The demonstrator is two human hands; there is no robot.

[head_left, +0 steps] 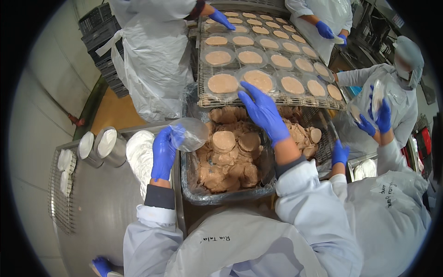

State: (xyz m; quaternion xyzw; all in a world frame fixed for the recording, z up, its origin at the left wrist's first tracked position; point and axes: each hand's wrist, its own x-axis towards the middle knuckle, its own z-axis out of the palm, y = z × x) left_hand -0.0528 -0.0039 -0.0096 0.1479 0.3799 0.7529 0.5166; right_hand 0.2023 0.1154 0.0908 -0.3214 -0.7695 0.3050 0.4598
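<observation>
At left hand (164,152), round film (194,134), transparent

Pale pinkish-beige patties (222,84), blue gloves (164,153)

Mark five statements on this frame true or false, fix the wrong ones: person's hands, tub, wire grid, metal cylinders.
1. The left hand holds a clear round sheet. True.
2. The right hand is at the near end of the wire grid. True.
3. Both hands are bare. False: both wear blue gloves.
4. Round patties are heaped in the lined tub. True.
5. The upright metal cylinders stand right of the tub. False: the cylinders stand left of it.
</observation>
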